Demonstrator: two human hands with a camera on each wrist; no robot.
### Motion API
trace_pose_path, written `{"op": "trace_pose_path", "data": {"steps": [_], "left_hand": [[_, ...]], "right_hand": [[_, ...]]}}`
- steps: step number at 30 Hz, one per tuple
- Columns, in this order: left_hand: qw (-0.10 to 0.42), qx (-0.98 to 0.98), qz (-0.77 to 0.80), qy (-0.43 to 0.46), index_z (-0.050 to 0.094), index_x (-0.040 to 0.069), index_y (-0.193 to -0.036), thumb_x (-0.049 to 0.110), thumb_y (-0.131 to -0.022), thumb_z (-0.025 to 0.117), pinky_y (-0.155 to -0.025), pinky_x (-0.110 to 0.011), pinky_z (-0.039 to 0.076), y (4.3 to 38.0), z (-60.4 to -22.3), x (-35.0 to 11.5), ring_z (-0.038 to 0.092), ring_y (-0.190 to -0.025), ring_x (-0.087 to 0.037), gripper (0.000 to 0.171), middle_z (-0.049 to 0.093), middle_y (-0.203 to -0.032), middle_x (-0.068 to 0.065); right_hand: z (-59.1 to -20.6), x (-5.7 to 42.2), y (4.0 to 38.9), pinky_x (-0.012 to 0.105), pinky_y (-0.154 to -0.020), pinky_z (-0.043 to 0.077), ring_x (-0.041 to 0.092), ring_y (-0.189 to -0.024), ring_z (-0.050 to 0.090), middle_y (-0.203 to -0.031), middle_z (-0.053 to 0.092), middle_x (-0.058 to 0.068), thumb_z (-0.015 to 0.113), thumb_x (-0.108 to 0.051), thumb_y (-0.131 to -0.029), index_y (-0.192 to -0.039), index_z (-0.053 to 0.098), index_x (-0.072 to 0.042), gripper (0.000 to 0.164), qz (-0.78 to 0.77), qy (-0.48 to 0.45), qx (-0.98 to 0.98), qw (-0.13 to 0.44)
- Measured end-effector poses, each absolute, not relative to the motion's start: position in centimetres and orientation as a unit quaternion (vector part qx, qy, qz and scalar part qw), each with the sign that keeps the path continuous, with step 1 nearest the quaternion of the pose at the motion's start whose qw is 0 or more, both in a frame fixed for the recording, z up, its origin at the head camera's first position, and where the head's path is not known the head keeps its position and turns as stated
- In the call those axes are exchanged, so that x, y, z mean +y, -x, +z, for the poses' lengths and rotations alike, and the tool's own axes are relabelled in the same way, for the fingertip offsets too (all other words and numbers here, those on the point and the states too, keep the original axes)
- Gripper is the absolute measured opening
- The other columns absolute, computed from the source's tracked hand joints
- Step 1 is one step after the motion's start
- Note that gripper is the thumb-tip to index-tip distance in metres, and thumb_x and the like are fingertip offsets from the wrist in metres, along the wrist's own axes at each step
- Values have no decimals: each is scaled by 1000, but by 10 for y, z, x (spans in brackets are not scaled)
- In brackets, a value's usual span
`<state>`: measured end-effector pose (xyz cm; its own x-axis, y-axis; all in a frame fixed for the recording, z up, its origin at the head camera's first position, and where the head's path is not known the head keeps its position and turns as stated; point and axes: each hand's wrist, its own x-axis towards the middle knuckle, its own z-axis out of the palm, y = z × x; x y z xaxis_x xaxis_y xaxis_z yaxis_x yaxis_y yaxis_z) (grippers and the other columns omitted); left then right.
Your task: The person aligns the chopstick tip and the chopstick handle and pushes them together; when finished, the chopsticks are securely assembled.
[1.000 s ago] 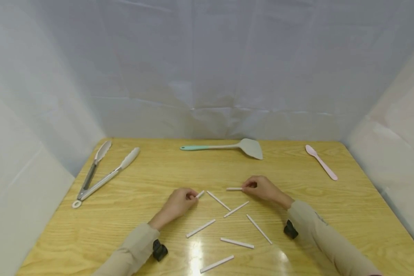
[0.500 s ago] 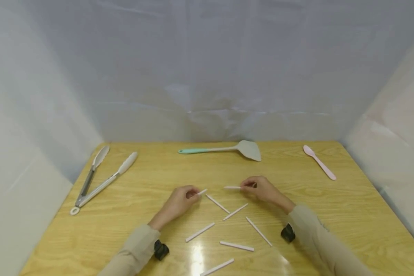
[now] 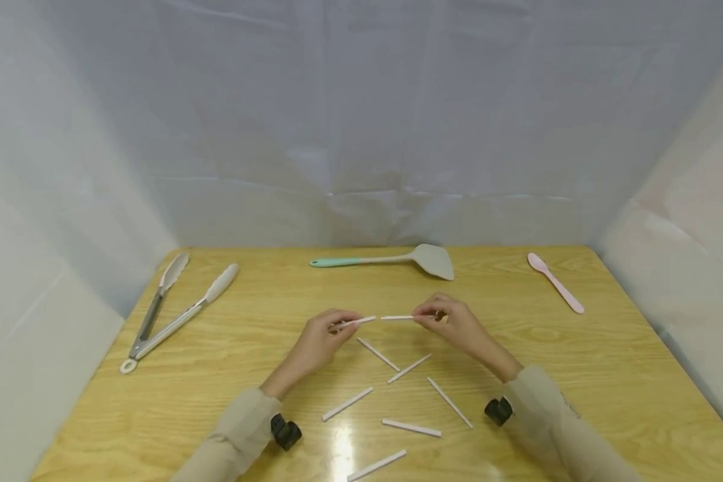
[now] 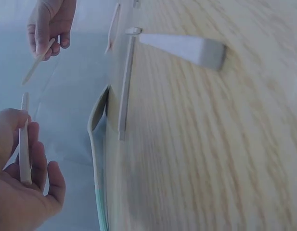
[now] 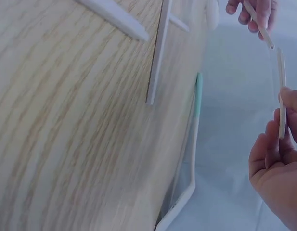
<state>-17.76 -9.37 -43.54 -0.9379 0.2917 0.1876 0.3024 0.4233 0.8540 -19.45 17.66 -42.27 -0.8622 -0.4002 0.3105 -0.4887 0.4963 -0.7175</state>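
Note:
My left hand [image 3: 319, 341] pinches a thin white stick [image 3: 366, 319] between thumb and fingers, its free end pointing right. Opposite it, my right hand [image 3: 460, 329] pinches a similar white stick [image 3: 394, 317] that points left. In the head view the two tips nearly meet, a small gap between them. Both sticks are held above the tabletop; the left wrist view shows squared sides on the left hand's stick [image 4: 24, 159]. Below the hands, several more white sticks lie scattered on the wood, among them one slanting stick [image 3: 378, 355] and another [image 3: 409, 369] that meet at their ends.
Metal tongs [image 3: 175, 318] lie spread at the left of the wooden table [image 3: 265, 288]. A spatula with a mint handle [image 3: 335, 262] lies along the back edge, and a pink spoon [image 3: 555, 282] at the back right. White sheeting [image 3: 361, 134] encloses the back and sides.
Both hands have risen slightly and come together, bringing their sticks nearly tip to tip. The left hand moved right and turned its stick flatter. The sticks on the table stayed put.

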Motion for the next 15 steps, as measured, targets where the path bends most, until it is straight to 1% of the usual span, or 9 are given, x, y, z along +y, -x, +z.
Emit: {"op": "trace_pose_path", "data": {"steps": [9,15], "left_hand": [[15,-831,-520,197,70,4,-109,12,-92,63,-77,-32,54,175,-427,-91,64,-90,-23,20,67,-100,-8],[5,-831,-521,194,69,6,-110,14,-92,63,-76,-29,53,173,-424,-90,64,-90,-22,21,66,-100,-7]], "right_hand": [[-414,174,189,23,-69,48,5,-74,53,-85,63,0,68,-11,-87,-94,73,-5,10,438,-248,-862,59],[-413,174,187,23,-68,47,5,-73,51,-86,62,3,68,-10,-88,-94,72,-3,11,442,-241,-863,49]]}}
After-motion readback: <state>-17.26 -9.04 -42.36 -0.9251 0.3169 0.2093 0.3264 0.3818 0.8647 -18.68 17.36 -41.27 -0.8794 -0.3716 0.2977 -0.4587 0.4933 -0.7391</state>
